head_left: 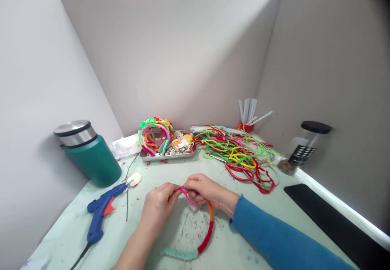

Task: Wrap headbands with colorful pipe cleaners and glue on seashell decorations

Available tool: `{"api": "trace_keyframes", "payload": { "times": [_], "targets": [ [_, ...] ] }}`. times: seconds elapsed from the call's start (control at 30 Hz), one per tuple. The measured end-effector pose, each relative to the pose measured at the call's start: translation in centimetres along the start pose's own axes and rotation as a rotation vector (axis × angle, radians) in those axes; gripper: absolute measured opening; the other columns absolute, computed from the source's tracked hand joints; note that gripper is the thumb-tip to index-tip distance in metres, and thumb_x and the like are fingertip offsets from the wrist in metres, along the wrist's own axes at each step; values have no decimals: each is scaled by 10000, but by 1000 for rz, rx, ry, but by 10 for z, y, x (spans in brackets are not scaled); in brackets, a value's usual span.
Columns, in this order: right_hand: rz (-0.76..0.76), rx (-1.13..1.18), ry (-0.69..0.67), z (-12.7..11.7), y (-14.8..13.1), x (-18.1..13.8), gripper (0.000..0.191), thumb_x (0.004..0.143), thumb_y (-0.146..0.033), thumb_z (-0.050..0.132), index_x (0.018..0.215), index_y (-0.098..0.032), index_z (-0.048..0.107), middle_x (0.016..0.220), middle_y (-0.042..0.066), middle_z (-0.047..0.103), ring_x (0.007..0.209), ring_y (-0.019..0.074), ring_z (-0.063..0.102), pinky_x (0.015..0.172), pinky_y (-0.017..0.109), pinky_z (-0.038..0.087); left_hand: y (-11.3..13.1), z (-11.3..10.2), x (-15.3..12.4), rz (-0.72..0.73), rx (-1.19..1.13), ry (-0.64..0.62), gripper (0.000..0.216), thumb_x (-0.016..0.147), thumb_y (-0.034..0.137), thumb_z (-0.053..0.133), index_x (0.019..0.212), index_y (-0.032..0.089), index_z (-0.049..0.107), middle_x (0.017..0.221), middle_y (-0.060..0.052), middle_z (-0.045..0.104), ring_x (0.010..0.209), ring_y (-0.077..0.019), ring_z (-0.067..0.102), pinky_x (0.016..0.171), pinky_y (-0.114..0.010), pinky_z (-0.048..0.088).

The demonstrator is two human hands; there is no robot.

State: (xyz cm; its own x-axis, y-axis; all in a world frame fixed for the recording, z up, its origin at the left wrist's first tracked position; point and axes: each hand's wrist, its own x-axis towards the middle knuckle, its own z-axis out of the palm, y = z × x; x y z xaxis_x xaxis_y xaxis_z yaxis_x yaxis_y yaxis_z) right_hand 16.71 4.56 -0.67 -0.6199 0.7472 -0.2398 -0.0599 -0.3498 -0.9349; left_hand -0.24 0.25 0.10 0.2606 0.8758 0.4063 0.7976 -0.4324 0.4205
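Above the table's middle, my left hand (160, 205) and my right hand (205, 190) are close together, both closed. A pink pipe cleaner (189, 198) is pinched at the left fingertips and bends across to the right fingers. Curving down from my right hand is a headband (209, 234) wrapped in orange, dark red and pale teal fuzzy sections. Its upper end is hidden by the right fingers, so I cannot tell how the pink piece joins it. The teal end lies low, near my left forearm.
Left stand a green bottle (93, 160) and a blue glue gun (102, 213), its nozzle over a whitish pad (134, 179). Behind, a metal tray (167, 157) holds wrapped headbands and small pieces. Loose pipe cleaners (225, 144), red-handled scissors (240, 173), glue sticks (248, 109) and a jar (300, 152) sit right.
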Motion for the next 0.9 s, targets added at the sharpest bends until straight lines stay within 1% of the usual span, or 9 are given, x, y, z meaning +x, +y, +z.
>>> {"api": "trace_keyframes", "payload": {
  "times": [0.13, 0.27, 0.37, 0.47, 0.57, 0.67, 0.73, 0.83, 0.9],
  "targets": [
    [-39, -58, 34, 1, -3, -1, 159, 735, -217, 528, 610, -169, 444, 429, -87, 417, 304, 19, 253, 314, 175, 132, 2, -1, 2, -96, -93, -28, 198, 819, 281, 502, 792, 205, 683, 746, -22, 699, 673, -156, 620, 621, -224, 420],
    [-49, -105, 56, 1, -6, -2, 158, 729, -180, 522, 592, -166, 446, 407, -91, 399, 302, 22, 254, 313, 175, 139, 7, -2, 4, -257, -195, -77, 223, 795, 299, 494, 748, 192, 684, 624, -7, 666, 572, -145, 574, 525, -211, 386],
    [-51, -190, 93, -1, -7, -2, 162, 744, -215, 534, 604, -158, 477, 431, -81, 417, 314, 28, 286, 313, 175, 173, 9, -3, 5, -332, -251, -93, 244, 784, 327, 487, 730, 185, 678, 542, 8, 615, 511, -135, 528, 474, -205, 353],
    [-69, -273, 121, -3, -7, -3, 188, 769, -292, 549, 651, -149, 520, 468, -65, 453, 350, 38, 355, 335, 168, 239, 6, -4, 6, -376, -267, -67, 250, 779, 350, 482, 738, 190, 669, 498, 25, 572, 487, -133, 501, 467, -206, 341],
    [-76, -317, 101, -3, -7, -4, 200, 767, -333, 568, 688, -152, 538, 479, -64, 464, 363, 40, 354, 344, 167, 248, -1, -4, 7, -428, -278, -20, 232, 770, 344, 479, 731, 198, 655, 519, 31, 573, 516, -138, 509, 487, -207, 347],
    [-71, -365, 102, -2, -6, -5, 167, 764, -307, 569, 694, -158, 540, 485, -64, 473, 365, 40, 333, 339, 168, 228, -6, -2, 8, -462, -298, -6, 217, 755, 344, 486, 694, 197, 634, 558, 33, 579, 560, -143, 518, 525, -210, 361],
    [-81, -388, 111, -1, -5, -5, 138, 764, -263, 558, 679, -157, 535, 481, -63, 475, 375, 42, 345, 348, 167, 232, -8, -1, 8, -478, -315, -11, 212, 748, 348, 490, 674, 194, 616, 563, 37, 568, 554, -140, 509, 524, -212, 357],
    [-104, -389, 121, 1, -4, -5, 119, 750, -235, 562, 667, -156, 530, 487, -61, 478, 389, 45, 365, 358, 164, 245, -9, 1, 8, -536, -332, -13, 247, 757, 368, 474, 613, 190, 567, 504, 49, 512, 471, -122, 458, 476, -209, 325],
    [-96, -384, 122, 1, -4, -5, 103, 747, -239, 563, 687, -160, 533, 486, -62, 472, 385, 48, 360, 354, 165, 247, -10, 2, 8, -586, -335, -18, 313, 779, 399, 439, 559, 193, 520, 423, 64, 425, 396, -109, 393, 435, -209, 287]
  ]
}}
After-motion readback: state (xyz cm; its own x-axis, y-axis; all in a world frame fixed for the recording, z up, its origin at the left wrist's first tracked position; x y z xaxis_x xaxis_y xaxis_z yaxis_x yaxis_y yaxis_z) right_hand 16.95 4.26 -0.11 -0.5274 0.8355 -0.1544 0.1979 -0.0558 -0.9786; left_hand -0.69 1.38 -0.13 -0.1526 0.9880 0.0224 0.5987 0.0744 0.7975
